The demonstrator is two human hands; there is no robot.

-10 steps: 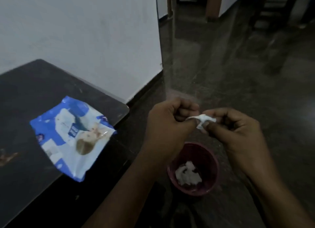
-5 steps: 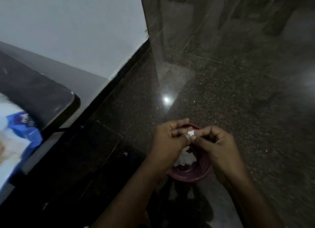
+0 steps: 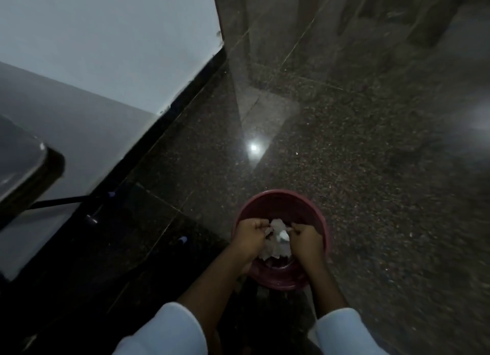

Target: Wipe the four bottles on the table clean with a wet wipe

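Left hand (image 3: 250, 237) and right hand (image 3: 307, 240), fingers curled, over a maroon bin (image 3: 281, 198) of crumpled white wipes (image 3: 278, 244) on the floor (image 3: 371, 182).

no readable text, label, number or sign anywhere

The left hand (image 3: 250, 236) and right hand (image 3: 305, 239) have sunk into the red bin (image 3: 278, 195), perhaps releasing the wipe scrap (image 3: 283, 236).

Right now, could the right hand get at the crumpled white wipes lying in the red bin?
Probably yes. The right hand hangs over the red bin, which has no lid, and the wipes lie in it just beside that hand. The left hand is off to the other side.
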